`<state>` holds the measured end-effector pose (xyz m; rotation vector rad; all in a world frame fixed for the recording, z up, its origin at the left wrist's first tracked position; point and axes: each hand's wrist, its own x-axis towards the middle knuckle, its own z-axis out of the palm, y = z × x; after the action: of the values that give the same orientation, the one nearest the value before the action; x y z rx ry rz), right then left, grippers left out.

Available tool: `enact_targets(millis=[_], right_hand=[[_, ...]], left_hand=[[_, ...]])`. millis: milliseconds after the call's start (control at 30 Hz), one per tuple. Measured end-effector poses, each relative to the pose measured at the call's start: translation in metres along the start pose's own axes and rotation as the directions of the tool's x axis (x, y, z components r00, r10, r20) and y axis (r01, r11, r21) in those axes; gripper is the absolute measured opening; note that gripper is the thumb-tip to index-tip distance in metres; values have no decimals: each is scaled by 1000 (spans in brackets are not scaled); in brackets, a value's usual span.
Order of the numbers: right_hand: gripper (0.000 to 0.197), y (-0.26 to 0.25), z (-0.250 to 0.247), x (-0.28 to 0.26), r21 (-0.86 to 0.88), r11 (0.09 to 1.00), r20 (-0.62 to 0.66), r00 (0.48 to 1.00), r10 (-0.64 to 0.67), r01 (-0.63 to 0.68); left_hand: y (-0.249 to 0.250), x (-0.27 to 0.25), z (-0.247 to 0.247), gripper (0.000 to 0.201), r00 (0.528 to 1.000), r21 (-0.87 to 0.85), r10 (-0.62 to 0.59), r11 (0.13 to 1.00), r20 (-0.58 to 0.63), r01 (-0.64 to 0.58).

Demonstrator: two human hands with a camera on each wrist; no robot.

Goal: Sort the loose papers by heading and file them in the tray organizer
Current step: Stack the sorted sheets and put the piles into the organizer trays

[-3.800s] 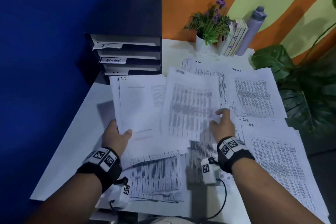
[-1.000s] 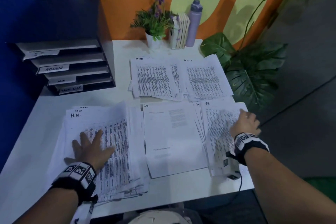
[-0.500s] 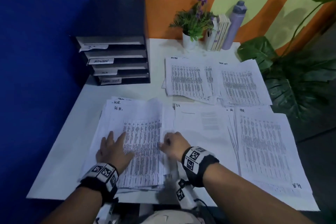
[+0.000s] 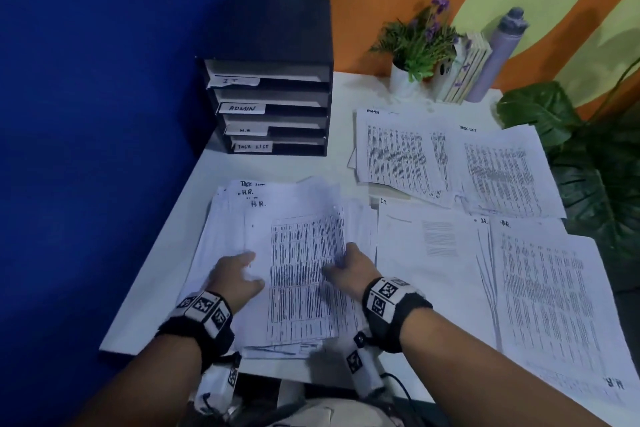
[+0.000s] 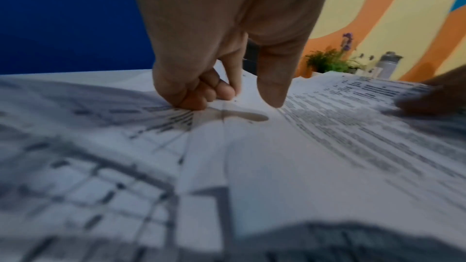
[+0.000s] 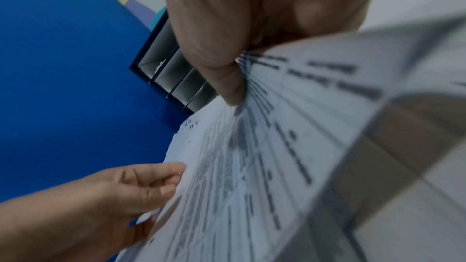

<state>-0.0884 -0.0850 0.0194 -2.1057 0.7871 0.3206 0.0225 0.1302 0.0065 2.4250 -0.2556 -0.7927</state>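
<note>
tray organizer (image 4: pixel 273 104) back left on counter (image 4: pixel 166 274) | your left hand (image 4: pixel 235 279) pinches left edge of H.R. stack (image 4: pixel 294 274) | your right hand (image 4: pixel 351 272) grips and lifts its right edge | sorted piles (image 4: pixel 450 163) lie right

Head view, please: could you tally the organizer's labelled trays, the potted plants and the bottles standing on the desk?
Labelled trays: 4
Potted plants: 1
Bottles: 1
Total: 6
</note>
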Motion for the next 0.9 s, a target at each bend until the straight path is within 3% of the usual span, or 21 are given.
enact_targets(millis=[100,233,333,400,500,600,700,900], right_hand=[[21,10,-5,6,178,984,-94,995,36,-19],[9,28,-19,8,371,926,-182,973,144,-67],[10,39,-28,1,479,876,-170,973,158,-58],[6,44,-30,-2,508,860,-124,984,130,-50],[3,48,-35,-7,463,886,-99,993,66,-13],[19,46,-44,-8,424,906,-158,984,86,-11],[60,55,-49,1,428,901,-160,976,148,-67],[73,68,-62,4,568,822,-202,960,192,-45]], left_hand=[[9,-2,6,57,999,-110,41,993,-28,-44],[18,2,6,49,984,-223,-27,975,-176,-13],[22,3,3,33,992,-381,-43,925,-121,-6],[22,3,2,40,997,-485,-35,874,-72,-4],[19,3,3,43,999,-481,9,876,-53,-33],[18,0,5,43,994,-465,19,883,-103,-65],[21,-4,7,35,990,-530,-39,847,-138,-41],[22,-4,5,31,978,-568,-71,821,-197,-55]])
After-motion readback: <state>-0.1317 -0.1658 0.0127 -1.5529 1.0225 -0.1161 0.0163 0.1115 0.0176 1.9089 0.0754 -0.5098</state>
